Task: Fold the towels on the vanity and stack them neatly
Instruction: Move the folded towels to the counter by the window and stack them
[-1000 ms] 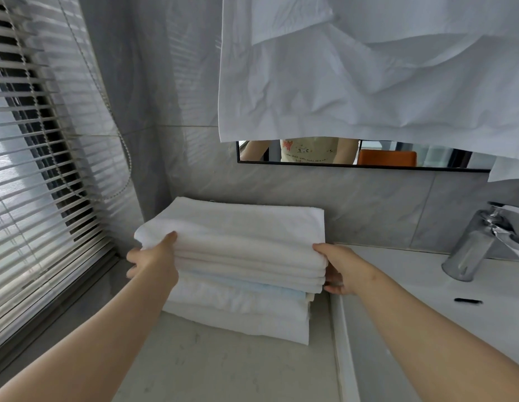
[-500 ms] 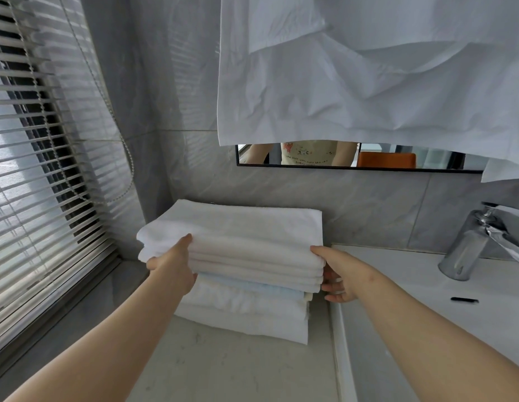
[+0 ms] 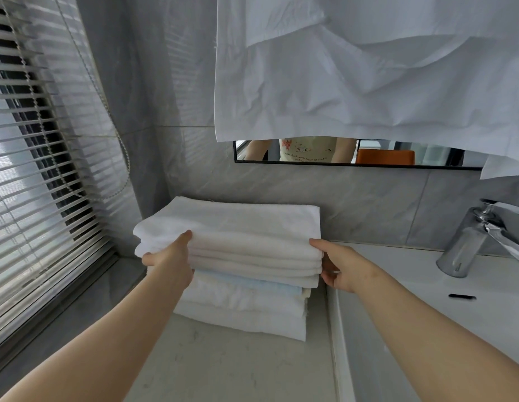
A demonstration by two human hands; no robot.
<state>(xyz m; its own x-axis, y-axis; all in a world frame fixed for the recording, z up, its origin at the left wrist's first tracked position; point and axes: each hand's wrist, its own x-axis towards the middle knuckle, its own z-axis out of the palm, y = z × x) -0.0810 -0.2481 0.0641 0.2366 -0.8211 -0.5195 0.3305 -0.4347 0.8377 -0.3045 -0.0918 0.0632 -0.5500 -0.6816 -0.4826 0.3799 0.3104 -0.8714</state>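
Two bare forearms come in from the bottom corners over the pale, faintly veined stone vanity counter (image 3: 223, 369). The stack of folded terry towels (image 3: 246, 317) sits on this counter at its far end, close to the wall and just left of the basin edge. Left hand (image 3: 171, 262) grips the left end of the upper white towel bundle (image 3: 252, 245), thumb on top and fingers curled under. Right hand (image 3: 339, 265) grips the bundle's right end, thumb at the top corner and fingers tucked into the folds at the side. The bundle overhangs the lower layers to the left. Under it lies a thin pale blue folded towel (image 3: 258, 284), then more white layers down to the counter. To the right is a white rectangular basin (image 3: 426, 288), with a small black slot-shaped mark (image 3: 461, 296) on its surface and a chrome tap (image 3: 467, 242) at the far right. Behind stands a grey marbled tile wall (image 3: 354, 204). Above that is the strip of a black-framed mirror (image 3: 441, 161), which reflects a pale yellow top with red and dark print. The lettering is too small to read. An orange block also shows in the reflection. A large creased white cloth (image 3: 368, 76) hangs over most of the mirror. On the left are white slatted window blinds (image 3: 35, 175) with a beaded cord loop (image 3: 123, 158). No brand marks are legible anywhere.
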